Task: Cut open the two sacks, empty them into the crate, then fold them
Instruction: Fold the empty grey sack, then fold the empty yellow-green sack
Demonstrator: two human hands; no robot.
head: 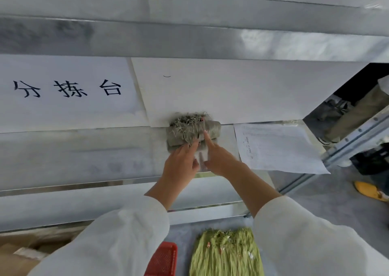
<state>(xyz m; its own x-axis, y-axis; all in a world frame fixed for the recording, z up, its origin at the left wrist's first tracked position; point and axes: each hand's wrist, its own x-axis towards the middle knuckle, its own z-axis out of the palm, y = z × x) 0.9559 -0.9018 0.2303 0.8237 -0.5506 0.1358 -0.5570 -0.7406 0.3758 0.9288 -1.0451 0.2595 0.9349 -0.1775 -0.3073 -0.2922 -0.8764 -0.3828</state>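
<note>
A folded grey woven sack (192, 131) with frayed threads on top lies on the steel table (73, 156), in the middle of the view. My left hand (181, 166) rests flat on its near edge with straight fingers. My right hand (219, 158) reaches in beside the left hand, its index finger stretched out and touching the sack's right part. A green woven sack (226, 252) with a frayed top edge lies low in the view, below the table. Next to it shows a corner of a red plastic crate (164, 259).
A white sign with black characters (67, 90) and a large blank sheet (231, 90) lie on the table behind the grey sack. A printed paper (277, 147) hangs over the table's right end. A person's legs (357, 116) stand at the right. Cardboard (19, 252) sits bottom left.
</note>
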